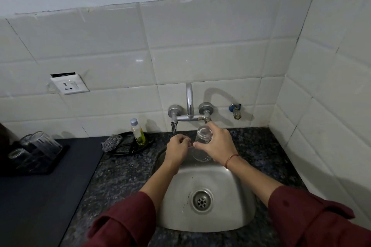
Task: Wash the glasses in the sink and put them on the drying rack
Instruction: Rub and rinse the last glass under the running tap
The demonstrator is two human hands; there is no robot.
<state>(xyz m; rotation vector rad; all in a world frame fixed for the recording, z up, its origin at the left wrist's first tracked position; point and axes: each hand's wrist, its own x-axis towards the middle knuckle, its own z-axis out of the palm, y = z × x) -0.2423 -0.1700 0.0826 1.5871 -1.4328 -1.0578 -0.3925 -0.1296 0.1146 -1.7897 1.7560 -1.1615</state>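
The scene is being seen through one wide-angle camera worn on the head, at the near edge of the counter (124, 170). It is being pointed forward and down at the sink (208, 220), which is being framed close, low in the middle. The wall (200, 62) is being taken in at the far side, the rack (57, 161) at the left edge.

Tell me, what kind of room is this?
Probably a small home kitchen: a steel sink in a stone counter, a wall tap above it, and the right hand holding a glass over the sink.
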